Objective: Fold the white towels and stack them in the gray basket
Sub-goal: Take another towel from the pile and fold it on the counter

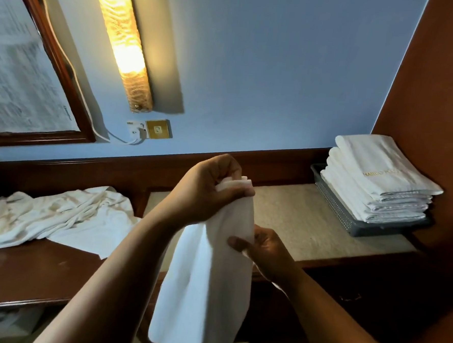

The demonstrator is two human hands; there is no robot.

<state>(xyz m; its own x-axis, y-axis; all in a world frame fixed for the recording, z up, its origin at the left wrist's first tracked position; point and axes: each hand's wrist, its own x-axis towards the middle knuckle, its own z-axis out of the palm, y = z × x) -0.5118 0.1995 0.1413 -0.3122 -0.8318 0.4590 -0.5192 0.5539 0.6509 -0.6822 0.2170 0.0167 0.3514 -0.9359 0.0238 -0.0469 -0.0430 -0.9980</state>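
One white towel [207, 289] hangs in both hands: right hand [265, 250] pinches its edge low, left hand [213, 189] grips the gathered corners above. Best to match corners, then pull taut. Left of them, one rumpled towel heap [58, 216] on the desk [291, 215], count unclear. Far right, one gray basket [334, 207] holds roughly five folded towels [378, 180].

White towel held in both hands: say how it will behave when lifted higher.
Probably floppy: the towel hangs limp below the left hand, which grips its top edge. Likely light for its size, since the right hand merely pinches its side.
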